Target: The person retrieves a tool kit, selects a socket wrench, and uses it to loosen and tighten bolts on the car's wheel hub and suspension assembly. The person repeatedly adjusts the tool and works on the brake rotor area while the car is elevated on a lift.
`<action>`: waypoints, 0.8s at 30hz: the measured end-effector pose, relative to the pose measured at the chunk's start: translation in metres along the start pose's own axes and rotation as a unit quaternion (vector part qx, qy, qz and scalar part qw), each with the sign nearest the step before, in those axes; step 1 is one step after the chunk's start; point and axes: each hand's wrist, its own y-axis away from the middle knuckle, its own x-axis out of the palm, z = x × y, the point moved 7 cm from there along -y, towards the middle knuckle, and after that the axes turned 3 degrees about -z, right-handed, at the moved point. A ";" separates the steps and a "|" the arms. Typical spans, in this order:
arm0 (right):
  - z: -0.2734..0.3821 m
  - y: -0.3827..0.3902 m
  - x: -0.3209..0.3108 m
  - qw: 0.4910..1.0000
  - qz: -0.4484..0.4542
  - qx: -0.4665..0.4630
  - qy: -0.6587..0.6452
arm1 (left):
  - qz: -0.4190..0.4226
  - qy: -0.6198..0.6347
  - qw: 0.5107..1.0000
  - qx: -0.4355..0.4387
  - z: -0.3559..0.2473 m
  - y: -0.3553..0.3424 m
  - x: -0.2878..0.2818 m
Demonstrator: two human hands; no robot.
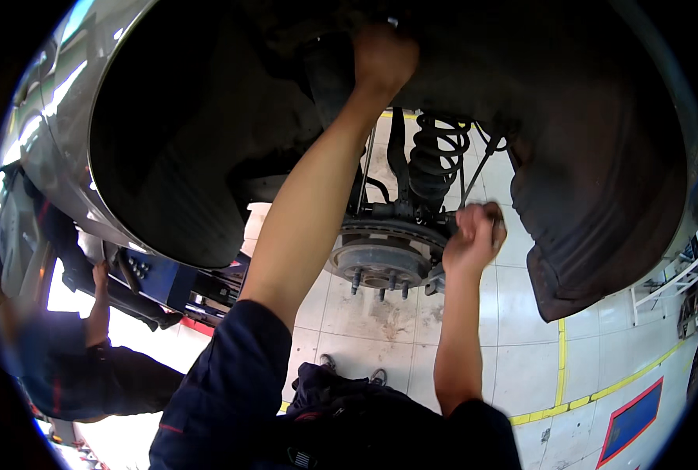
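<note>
Under the dark wheel arch, my left hand (385, 59) is raised high and closed, with a small shiny bit showing at its top. What it grips is lost in shadow. My right hand (474, 239) is lower, beside the right edge of the brake disc (392, 229), its fingers curled and slightly blurred. Something dark shows at those fingertips, too unclear to name. Below the disc, the wheel hub (380, 262) has bare studs pointing down. Behind it stands a black coil spring (439, 160). A thin rod (478, 176) slants above my right hand.
Curved dark liner (599, 211) hangs to the right of my right hand. The grey car body (102, 149) curves around the left. A co-worker (90, 360) stands at far left by a blue tool cart (157, 278). Yellow lines (576, 403) cross the tiled floor.
</note>
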 end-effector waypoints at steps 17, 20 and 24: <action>-0.041 -0.072 0.033 0.982 -0.129 0.113 0.078 | 0.074 0.168 0.970 -0.157 -0.035 0.046 -0.077; -0.011 0.018 -0.011 0.999 -0.024 0.006 -0.036 | 0.032 -0.140 0.983 0.116 0.020 0.018 0.005; 0.013 0.028 -0.029 0.995 0.057 -0.079 0.002 | 0.136 -0.204 0.955 0.164 0.006 0.036 0.039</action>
